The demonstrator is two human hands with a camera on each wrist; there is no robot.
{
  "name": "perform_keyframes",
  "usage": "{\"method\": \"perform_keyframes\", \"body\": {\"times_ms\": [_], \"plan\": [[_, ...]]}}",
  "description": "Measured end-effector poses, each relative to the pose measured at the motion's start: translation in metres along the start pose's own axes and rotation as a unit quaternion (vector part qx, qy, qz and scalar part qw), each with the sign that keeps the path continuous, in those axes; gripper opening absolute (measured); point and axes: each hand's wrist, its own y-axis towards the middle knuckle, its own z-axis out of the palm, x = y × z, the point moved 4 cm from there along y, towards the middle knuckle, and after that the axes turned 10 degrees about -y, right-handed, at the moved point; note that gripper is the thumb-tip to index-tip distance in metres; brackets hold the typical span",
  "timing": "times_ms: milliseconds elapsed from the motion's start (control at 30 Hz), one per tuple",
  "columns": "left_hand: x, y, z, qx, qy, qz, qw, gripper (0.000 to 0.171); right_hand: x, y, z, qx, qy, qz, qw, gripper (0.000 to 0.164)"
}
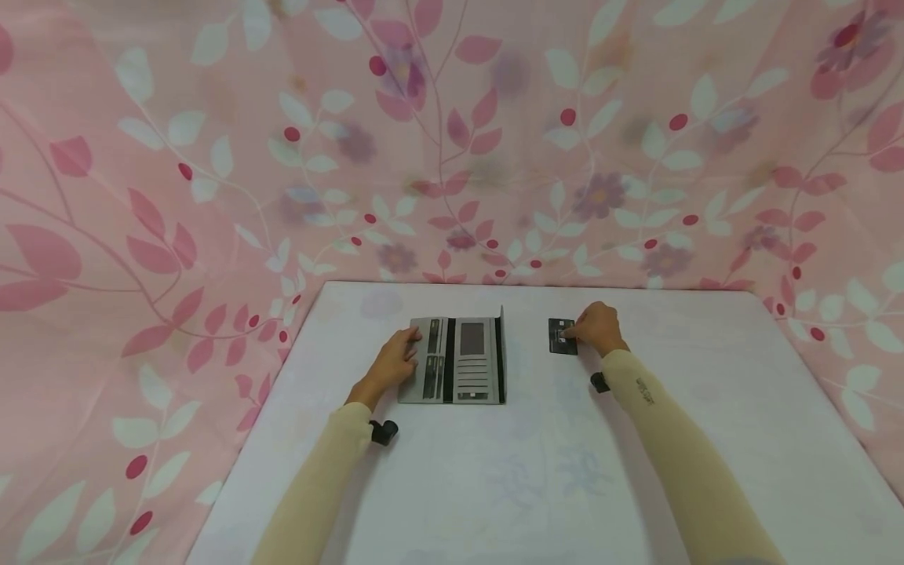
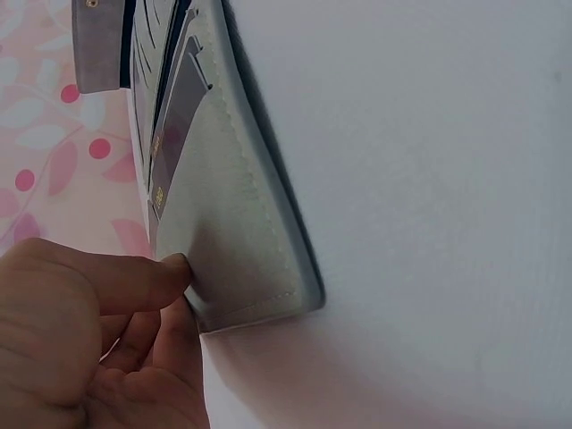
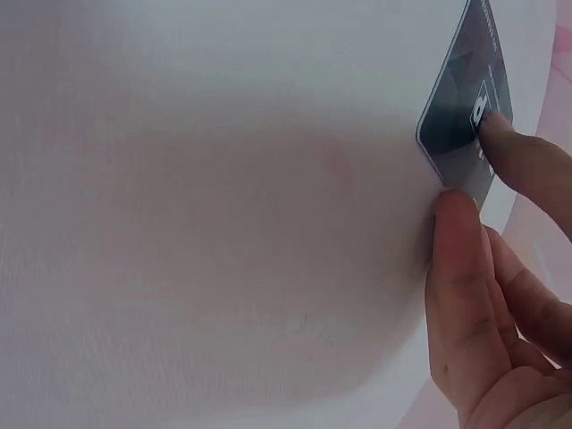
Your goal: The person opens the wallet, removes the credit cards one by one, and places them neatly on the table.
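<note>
A grey wallet (image 1: 422, 384) lies unfolded on the table, with dark cards in its left-hand slots and one low in the middle panel; its right flap stands upright. My left hand (image 1: 395, 357) pinches the wallet's left edge, and in the left wrist view the tip of one digit (image 2: 174, 273) presses on its grey inner face. To the right, a dark card (image 1: 558, 345) with pale print is held at its right side by my right hand (image 1: 599, 328). In the right wrist view one fingertip (image 3: 496, 125) lies on the card's printed face and another digit meets its near edge.
The white table (image 1: 480, 479) reaches back to a pink floral cloth (image 1: 452, 141) that hangs behind and at both sides. Dark wrist cameras stick out beside the left sleeve (image 1: 318, 471) and the right sleeve (image 1: 685, 447).
</note>
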Motion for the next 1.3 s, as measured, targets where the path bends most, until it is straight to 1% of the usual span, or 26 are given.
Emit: {"method": "perform_keyframes", "body": {"times_ms": [133,233,300,367,400,500,567,633,700,767,833,900,1000,1133,1233,1300], "plan": [[0.0,0.001,-0.003,0.0,0.0,0.001,1.0,0.065,0.001,0.002,0.001,0.006,-0.007,0.006,1.0,0.032],[-0.001,0.0,-0.007,-0.002,-0.001,0.009,1.0,0.064,0.003,0.004,0.003,0.014,-0.007,0.01,1.0,0.033],[-0.002,0.0,-0.009,-0.006,-0.004,0.01,0.9999,0.064,0.006,0.006,0.005,0.015,-0.008,0.0,1.0,0.033],[-0.001,-0.001,-0.011,-0.01,-0.008,0.007,0.9999,0.064,0.013,0.007,0.008,0.011,-0.01,-0.021,1.0,0.032],[0.0,-0.002,-0.012,-0.01,-0.009,0.005,0.9999,0.064,0.019,0.007,0.009,0.005,-0.01,-0.037,0.999,0.031],[0.002,-0.003,-0.013,-0.008,-0.01,0.002,0.9999,0.065,0.046,0.006,0.012,-0.041,-0.01,-0.101,0.994,0.024],[0.003,-0.004,-0.013,-0.008,-0.01,0.003,0.9999,0.065,0.07,0.003,0.014,-0.068,0.006,-0.146,0.987,0.021],[0.004,-0.004,-0.014,-0.012,-0.013,0.005,0.9998,0.065,0.097,-0.002,0.016,-0.088,0.029,-0.182,0.979,0.018],[0.006,-0.005,-0.013,-0.015,-0.018,0.005,0.9997,0.066,0.122,-0.006,0.021,-0.089,0.053,-0.207,0.973,0.016],[0.007,-0.006,-0.011,-0.015,-0.026,0.003,0.9996,0.067,0.144,-0.011,0.029,-0.075,0.073,-0.224,0.969,0.016],[0.007,-0.007,-0.01,-0.015,-0.032,0.001,0.9994,0.068,0.162,-0.016,0.039,-0.055,0.081,-0.229,0.968,0.016],[0.007,-0.009,-0.008,-0.014,-0.032,-0.001,0.9994,0.067,0.177,-0.021,0.051,-0.031,0.088,-0.233,0.968,0.017],[0.006,-0.009,-0.005,-0.014,-0.03,0.007,0.9994,0.066,0.193,-0.026,0.068,0.006,0.102,-0.228,0.968,0.018],[0.001,-0.008,-0.002,-0.014,-0.031,0.023,0.9992,0.064,0.206,-0.029,0.085,0.054,0.147,-0.219,0.963,0.017],[-0.003,-0.007,0.0,-0.012,-0.022,0.032,0.9992,0.062,0.209,-0.029,0.095,0.081,0.171,-0.207,0.96,0.016],[-0.005,-0.007,0.0,-0.01,-0.012,0.034,0.9993,0.061,0.209,-0.027,0.1,0.09,0.176,-0.196,0.96,0.016]]}}
